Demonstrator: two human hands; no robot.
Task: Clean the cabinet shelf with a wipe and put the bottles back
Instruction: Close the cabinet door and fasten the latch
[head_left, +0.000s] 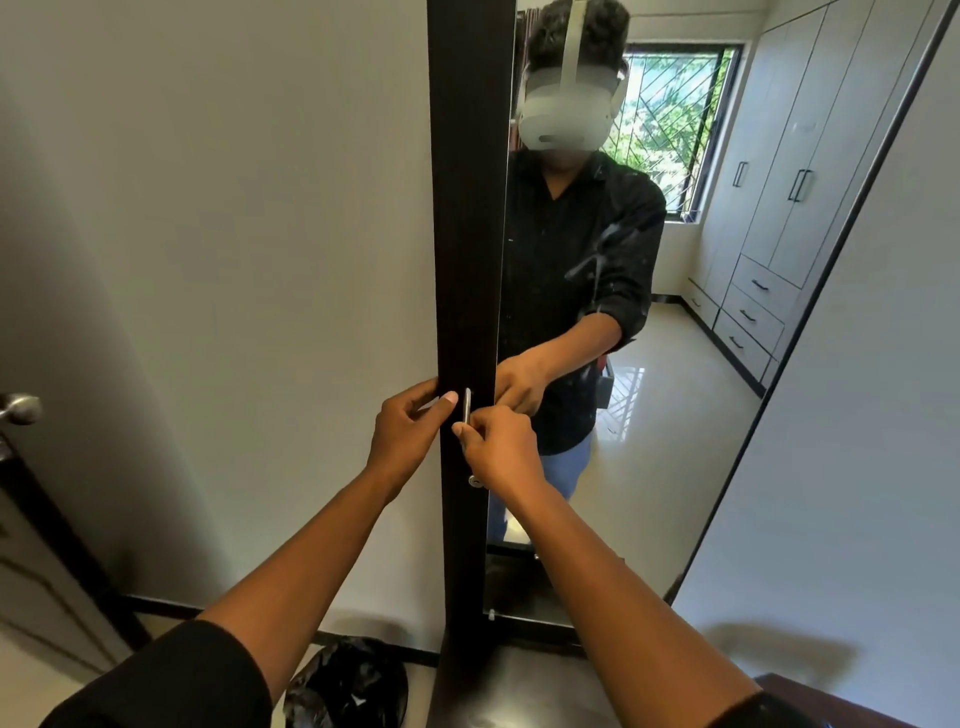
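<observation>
A tall, narrow dark-brown cabinet door (470, 208) stands straight ahead, shut, with a slim metal handle (467, 402) at mid-height and a small round lock (474, 481) below it. My right hand (501, 449) is closed around the lower part of the handle. My left hand (408, 428) touches the door's left edge beside the handle, thumb laid across the front. No shelf, bottles or wipe are visible.
A full-length mirror (675, 322) to the right of the door reflects a person, a window and white wardrobes. A pale wall (234, 260) lies left, with a door knob (21, 408) at the far left. A black plastic bag (353, 680) lies on the floor.
</observation>
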